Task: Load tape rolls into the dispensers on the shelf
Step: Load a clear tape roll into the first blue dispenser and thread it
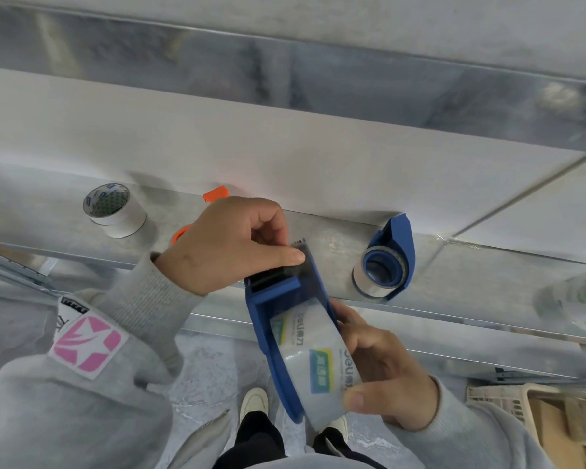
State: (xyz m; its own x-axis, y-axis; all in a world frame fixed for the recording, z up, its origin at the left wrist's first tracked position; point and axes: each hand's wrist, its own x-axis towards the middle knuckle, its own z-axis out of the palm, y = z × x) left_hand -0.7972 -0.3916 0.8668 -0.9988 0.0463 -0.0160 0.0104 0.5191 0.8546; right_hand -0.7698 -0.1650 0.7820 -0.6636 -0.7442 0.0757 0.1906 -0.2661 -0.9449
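A blue tape dispenser [285, 319] is held in front of the metal shelf [471, 275], with a clear printed tape roll [315, 363] seated in it. My right hand [383, 370] grips the roll and the dispenser's rear. My left hand [230, 242] pinches at the toothed cutter end of that dispenser, thumb pressed near the blade. A second blue dispenser [391, 262] with a roll in it stands on the shelf to the right. An orange dispenser [214, 198] lies mostly hidden behind my left hand.
A loose white tape roll [114, 209] stands on the shelf at left. A blurred clear roll [579, 302] sits at the far right. A beige basket [508, 404] is at lower right. My shoes [254, 401] show on the floor below.
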